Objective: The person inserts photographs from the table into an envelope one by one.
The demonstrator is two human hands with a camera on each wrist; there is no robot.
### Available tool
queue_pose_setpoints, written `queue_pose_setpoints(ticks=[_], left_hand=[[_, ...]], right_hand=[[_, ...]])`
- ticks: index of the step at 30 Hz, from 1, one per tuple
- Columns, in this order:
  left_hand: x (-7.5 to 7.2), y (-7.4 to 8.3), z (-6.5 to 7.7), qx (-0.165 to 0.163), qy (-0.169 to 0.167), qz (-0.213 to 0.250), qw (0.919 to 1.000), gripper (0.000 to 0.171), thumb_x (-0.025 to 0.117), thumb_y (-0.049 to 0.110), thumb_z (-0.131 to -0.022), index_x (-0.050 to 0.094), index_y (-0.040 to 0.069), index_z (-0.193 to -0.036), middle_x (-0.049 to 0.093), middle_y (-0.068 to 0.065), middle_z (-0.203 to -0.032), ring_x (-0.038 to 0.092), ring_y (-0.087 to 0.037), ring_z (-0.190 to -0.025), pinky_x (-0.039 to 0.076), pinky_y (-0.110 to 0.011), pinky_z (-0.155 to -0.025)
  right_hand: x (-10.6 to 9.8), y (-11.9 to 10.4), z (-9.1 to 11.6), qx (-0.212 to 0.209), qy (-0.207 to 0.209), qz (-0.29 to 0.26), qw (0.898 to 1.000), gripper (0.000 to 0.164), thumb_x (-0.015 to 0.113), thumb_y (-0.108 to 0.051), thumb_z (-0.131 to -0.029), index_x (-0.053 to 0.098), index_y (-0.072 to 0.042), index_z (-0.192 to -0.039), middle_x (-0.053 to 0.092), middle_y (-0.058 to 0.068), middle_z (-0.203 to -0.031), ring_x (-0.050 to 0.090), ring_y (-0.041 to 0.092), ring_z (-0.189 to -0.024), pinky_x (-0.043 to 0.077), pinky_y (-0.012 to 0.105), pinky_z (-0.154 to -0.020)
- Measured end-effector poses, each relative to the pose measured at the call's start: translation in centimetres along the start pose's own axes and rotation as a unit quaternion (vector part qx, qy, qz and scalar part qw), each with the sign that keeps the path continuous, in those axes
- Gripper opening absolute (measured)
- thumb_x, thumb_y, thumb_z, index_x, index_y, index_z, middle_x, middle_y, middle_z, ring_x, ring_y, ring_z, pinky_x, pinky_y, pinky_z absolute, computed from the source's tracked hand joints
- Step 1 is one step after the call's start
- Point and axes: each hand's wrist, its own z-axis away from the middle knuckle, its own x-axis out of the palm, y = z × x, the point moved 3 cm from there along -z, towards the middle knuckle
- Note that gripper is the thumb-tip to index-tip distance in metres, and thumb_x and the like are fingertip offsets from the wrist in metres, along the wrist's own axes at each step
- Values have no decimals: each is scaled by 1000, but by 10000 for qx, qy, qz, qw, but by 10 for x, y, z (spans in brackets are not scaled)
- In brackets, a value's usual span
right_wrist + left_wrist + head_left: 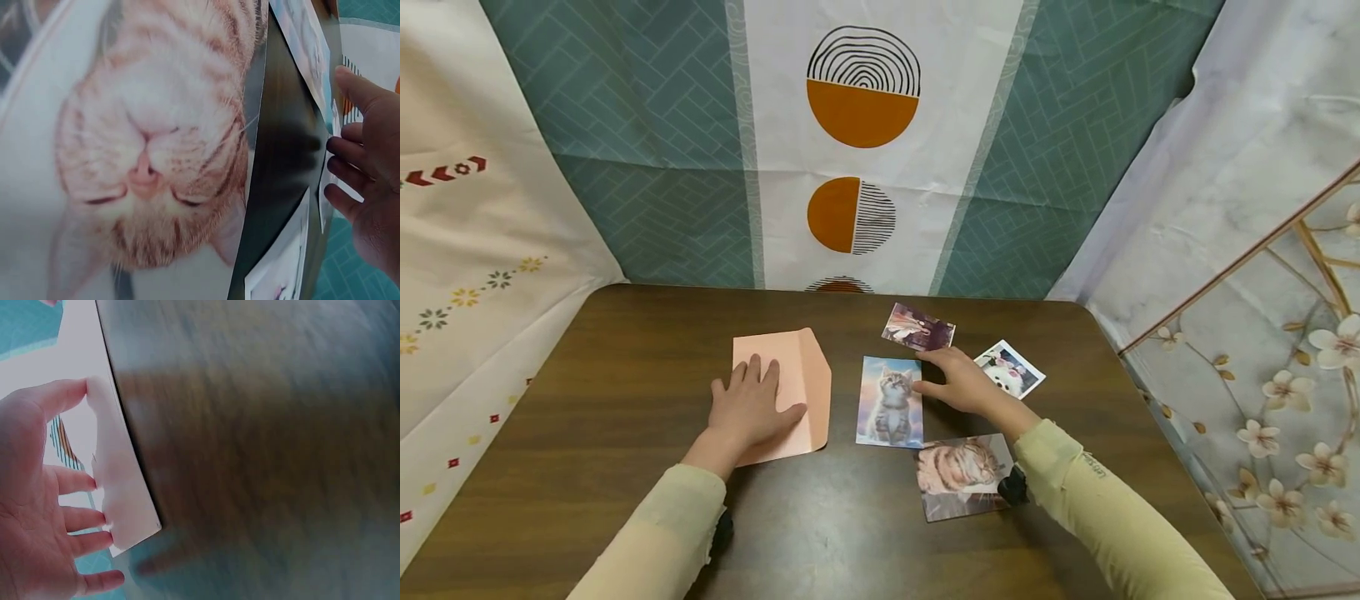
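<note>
My left hand (751, 408) lies with its fingers spread on a pale pink envelope (775, 354), whose flap points right. In the left wrist view the fingertips of that hand (37, 506) rest on the envelope (128, 500). My right hand (962, 382) reaches over the photos, its thumb at the right edge of a grey kitten picture (887, 408). Its fingers are near a small purplish photo (917, 327); whether they touch it I cannot tell. In the right wrist view the fingers of this hand (381, 144) are loosely bent, with nothing gripped.
A white-bordered photo of a white animal (1009, 369) lies beyond my right wrist. An orange cat picture (962, 475) lies below the right forearm and fills much of the right wrist view. Patterned cloths hang behind and beside the brown wooden table (647, 375).
</note>
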Motion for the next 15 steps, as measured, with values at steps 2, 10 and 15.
queue_pose_setpoints(ticks=[2,10,15], left_hand=[[0,-1,1,38,-34,3,10000,92,62,57,-99,34,-2,-164,23,-35,-169,23,-56,-154,21,-82,-112],[-3,-9,10,-167,204,-114,9996,96,66,59,-95,38,-6,-159,31,-38,-163,34,-59,-144,30,-75,-108],[-4,-12,16,-439,524,-237,9974,99,69,62,-93,41,-14,-149,46,-42,-137,44,-59,-122,37,-68,-97]], right_hand=[[1,0,-2,-26,53,27,10000,62,74,-35,-101,59,2,-148,62,25,-146,54,45,-139,41,59,-117],[6,0,-4,-96,203,96,9997,56,78,-29,-99,63,0,-144,66,22,-141,58,42,-133,44,57,-114],[8,1,-4,-147,389,109,9991,51,81,-26,-97,67,-2,-141,69,18,-137,59,40,-131,45,56,-113]])
